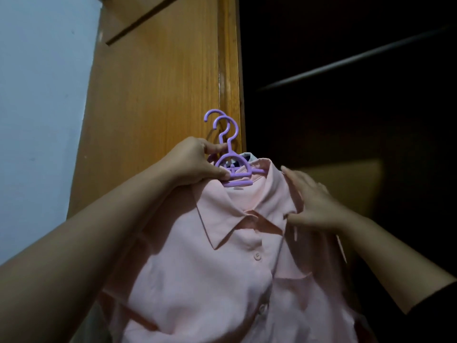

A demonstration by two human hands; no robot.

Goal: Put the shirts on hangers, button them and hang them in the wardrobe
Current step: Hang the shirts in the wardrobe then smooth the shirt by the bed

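The left hand (195, 162) grips two purple hangers (228, 154) at their necks — thumb and fingers (221, 174) curled round the plastic, both hooks upright. A pink shirt (222, 256) hangs on the front hanger, collar folded down, its buttons fastened, held up in front of the wooden wardrobe door (158, 82). The right hand (311, 201) lies flat against the shirt's shoulder, fingers straight, gripping nothing. A rail (358, 58) crosses the dark wardrobe interior — above and right of the shirt.
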